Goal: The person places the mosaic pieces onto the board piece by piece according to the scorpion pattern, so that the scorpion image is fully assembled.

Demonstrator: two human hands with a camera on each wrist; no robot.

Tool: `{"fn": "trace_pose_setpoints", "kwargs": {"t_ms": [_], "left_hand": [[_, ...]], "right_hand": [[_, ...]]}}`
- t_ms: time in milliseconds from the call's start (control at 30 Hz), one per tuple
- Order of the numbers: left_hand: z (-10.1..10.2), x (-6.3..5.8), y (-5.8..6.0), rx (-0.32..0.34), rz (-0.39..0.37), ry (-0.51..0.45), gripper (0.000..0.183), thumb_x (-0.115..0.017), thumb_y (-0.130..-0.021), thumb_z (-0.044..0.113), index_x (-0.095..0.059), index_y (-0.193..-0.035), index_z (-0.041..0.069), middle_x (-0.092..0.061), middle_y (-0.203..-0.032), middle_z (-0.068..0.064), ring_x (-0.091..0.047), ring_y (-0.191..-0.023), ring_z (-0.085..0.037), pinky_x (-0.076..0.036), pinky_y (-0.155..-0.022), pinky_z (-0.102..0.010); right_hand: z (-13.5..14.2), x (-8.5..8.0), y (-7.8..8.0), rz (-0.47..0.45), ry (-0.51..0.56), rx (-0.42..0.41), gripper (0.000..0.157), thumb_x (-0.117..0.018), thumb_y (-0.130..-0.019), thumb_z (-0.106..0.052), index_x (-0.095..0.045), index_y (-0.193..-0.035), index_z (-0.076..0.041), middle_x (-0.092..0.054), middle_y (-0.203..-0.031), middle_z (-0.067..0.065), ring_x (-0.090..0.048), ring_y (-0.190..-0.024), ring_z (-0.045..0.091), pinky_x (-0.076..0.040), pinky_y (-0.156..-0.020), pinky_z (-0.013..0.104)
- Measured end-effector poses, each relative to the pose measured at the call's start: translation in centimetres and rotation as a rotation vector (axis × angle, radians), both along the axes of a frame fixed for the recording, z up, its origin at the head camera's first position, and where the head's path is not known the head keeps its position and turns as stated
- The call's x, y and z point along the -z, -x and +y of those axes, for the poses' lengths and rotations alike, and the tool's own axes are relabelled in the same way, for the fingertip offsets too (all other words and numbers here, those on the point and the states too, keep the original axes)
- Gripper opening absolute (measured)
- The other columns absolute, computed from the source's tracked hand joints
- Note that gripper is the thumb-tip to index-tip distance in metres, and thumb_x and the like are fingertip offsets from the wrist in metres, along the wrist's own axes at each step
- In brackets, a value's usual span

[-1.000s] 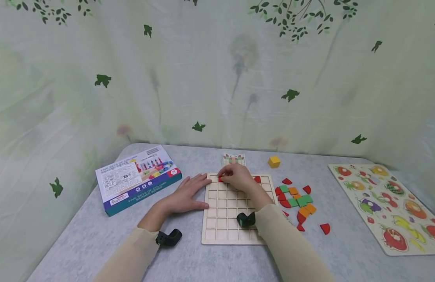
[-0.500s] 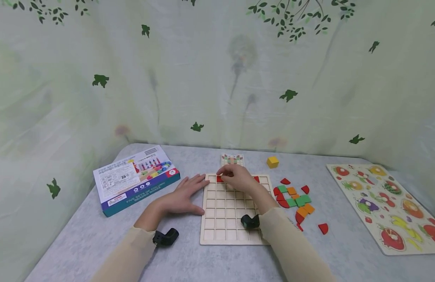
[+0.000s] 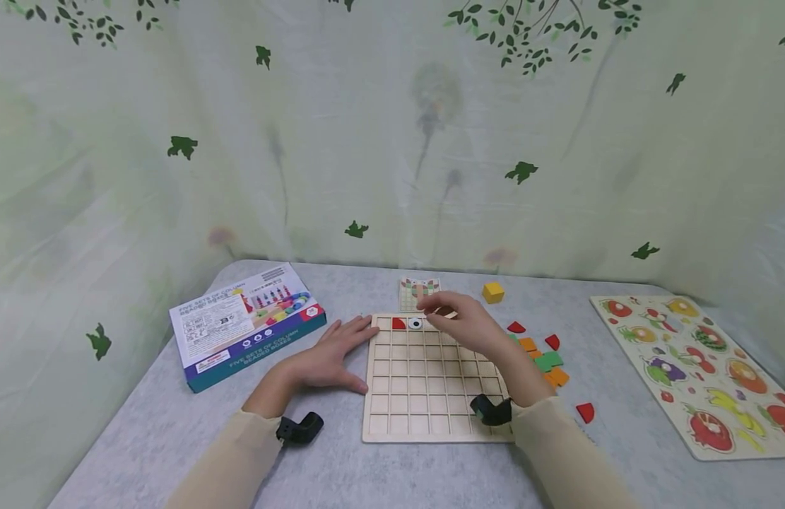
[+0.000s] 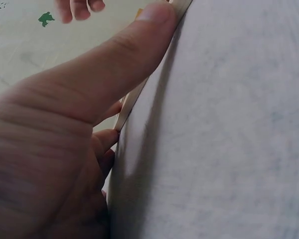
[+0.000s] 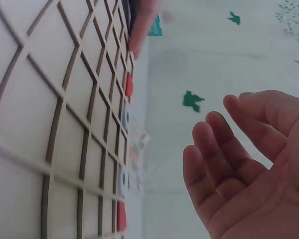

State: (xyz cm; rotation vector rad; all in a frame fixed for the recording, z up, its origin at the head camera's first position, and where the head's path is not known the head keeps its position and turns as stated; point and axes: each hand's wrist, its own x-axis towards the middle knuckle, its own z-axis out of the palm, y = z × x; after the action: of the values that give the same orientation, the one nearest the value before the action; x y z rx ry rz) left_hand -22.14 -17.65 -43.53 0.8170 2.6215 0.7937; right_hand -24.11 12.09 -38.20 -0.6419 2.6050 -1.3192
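Observation:
A wooden grid board (image 3: pixel 417 403) lies flat on the table. My left hand (image 3: pixel 328 359) rests beside its left edge with straight fingers, fingertips and thumb touching the rim. In the top row sit a red quarter-circle tile (image 3: pixel 398 324) and an eye tile (image 3: pixel 415 324). A second eye tile (image 5: pixel 122 180) and another red tile (image 5: pixel 121 216) in that row show only in the right wrist view. My right hand (image 3: pixel 466 324) hovers over the board's upper right, fingers loosely bent and holding nothing. A small pattern card (image 3: pixel 410 291) stands behind the board, partly covered by that hand.
Loose red, orange and green tiles (image 3: pixel 550 360) lie right of the board, some hidden behind my right arm. A yellow cube (image 3: pixel 493 293) is at the back. A printed box (image 3: pixel 252 322) lies at left, a fruit puzzle board (image 3: pixel 672 367) at far right.
My right hand has left the top row's left part and moved right, lifting off the board. The red tile and eye tile there are now uncovered. The left hand has barely moved.

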Motion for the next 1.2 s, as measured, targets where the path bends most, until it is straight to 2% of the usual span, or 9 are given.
{"fn": "trace_pose_setpoints", "kwargs": {"t_ms": [200, 433, 667, 800, 967, 1200], "left_hand": [[0.3, -0.1, 0.0, 0.000, 0.008, 0.001, 0.106, -0.083, -0.075, 0.053, -0.029, -0.159, 0.018, -0.012, -0.170, -0.006, -0.003, -0.158, -0.030, 0.004, -0.127, -0.056], [0.2, -0.2, 0.1, 0.001, 0.019, 0.021, 0.107, -0.082, -0.075, 0.054, -0.028, -0.159, 0.018, -0.012, -0.170, -0.008, -0.004, -0.158, -0.032, 0.003, -0.127, -0.057], [-0.2, 0.0, 0.1, -0.022, 0.008, 0.019, 0.107, -0.082, -0.074, 0.055, -0.028, -0.159, 0.020, -0.012, -0.170, -0.005, -0.003, -0.158, -0.030, 0.004, -0.127, -0.057], [-0.3, 0.0, 0.1, -0.015, 0.015, 0.004, 0.103, -0.080, -0.078, 0.055, -0.029, -0.159, 0.020, -0.011, -0.170, -0.005, -0.003, -0.158, -0.030, 0.004, -0.127, -0.057], [-0.3, -0.1, -0.1, -0.013, 0.014, 0.006, 0.095, -0.076, -0.083, 0.053, -0.030, -0.159, 0.019, -0.012, -0.170, -0.006, -0.004, -0.158, -0.031, 0.003, -0.127, -0.057], [0.1, 0.2, 0.0, -0.022, 0.011, 0.011, 0.093, -0.074, -0.083, 0.054, -0.031, -0.158, 0.021, -0.012, -0.170, -0.004, -0.004, -0.158, -0.029, 0.003, -0.127, -0.055]], "right_hand": [[3.6, -0.3, -0.7, 0.000, -0.016, 0.071, 0.025, -0.059, -0.100, -0.021, -0.066, -0.124, -0.021, -0.064, -0.130, 0.010, -0.062, -0.110, 0.024, -0.057, -0.089, 0.039], [7.0, 0.0, -0.6, 0.003, -0.032, 0.198, 0.028, -0.058, -0.102, -0.022, -0.064, -0.128, -0.014, -0.064, -0.130, 0.013, -0.060, -0.110, 0.027, -0.055, -0.088, 0.036], [9.4, 0.9, 0.3, -0.079, -0.086, 0.260, 0.034, -0.057, -0.102, -0.024, -0.061, -0.133, -0.012, -0.061, -0.132, 0.013, -0.055, -0.112, 0.028, -0.054, -0.085, 0.033], [10.7, 1.6, 0.7, -0.121, -0.142, 0.300, 0.035, -0.059, -0.100, -0.024, -0.061, -0.133, -0.013, -0.060, -0.131, 0.013, -0.054, -0.111, 0.028, -0.054, -0.081, 0.030], [11.8, 2.8, 1.0, -0.162, -0.195, 0.318, 0.033, -0.061, -0.099, -0.022, -0.062, -0.131, -0.013, -0.062, -0.128, 0.014, -0.056, -0.109, 0.028, -0.054, -0.082, 0.029], [12.6, 4.1, 0.8, -0.230, -0.185, 0.296, 0.035, -0.066, -0.096, -0.022, -0.063, -0.130, -0.014, -0.062, -0.127, 0.012, -0.053, -0.112, 0.027, -0.054, -0.088, 0.032]]}}
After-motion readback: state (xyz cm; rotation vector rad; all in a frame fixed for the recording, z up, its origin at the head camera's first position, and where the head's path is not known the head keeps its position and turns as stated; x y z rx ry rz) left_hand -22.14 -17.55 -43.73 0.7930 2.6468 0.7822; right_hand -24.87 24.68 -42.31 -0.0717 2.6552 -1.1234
